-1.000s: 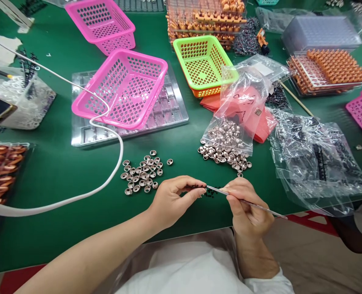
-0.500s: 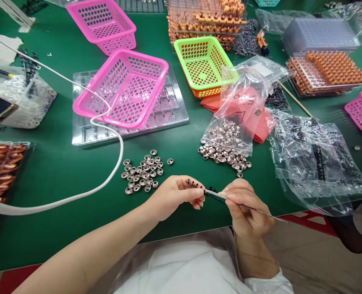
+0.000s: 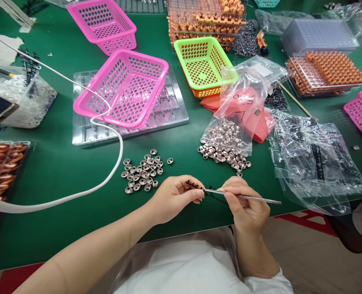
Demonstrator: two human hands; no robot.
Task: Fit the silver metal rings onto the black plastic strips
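Taking as landmark the bright pink perforated plastic basket [image 3: 128, 98] sitting askew on a clear compartmented plastic tray [image 3: 176, 110]. Nearer the body than that basket and off to its right, pinching a thin black studded strip [image 3: 194, 185] between thumb and fingers of the left hand [image 3: 173, 200]. Farther right of the basket, gripping a slender silvery metal tool [image 3: 268, 200] pen-fashion in the right hand [image 3: 248, 206], fingers narrow around the shaft. Slanting gently, strip and tool alike, down and rightward away from the basket, long axes nearly in line. Meeting at the left fingertips, tool tip against strip or just beside; cannot tell which. Held closer to the left hand than to the right, going by the strip's upper end; cannot tell whether joined to the black studs showing under the tool. Between basket and left hand, can see round silvery hollow metal caps [image 3: 143, 174] scattered on the green table [image 3: 174, 139].
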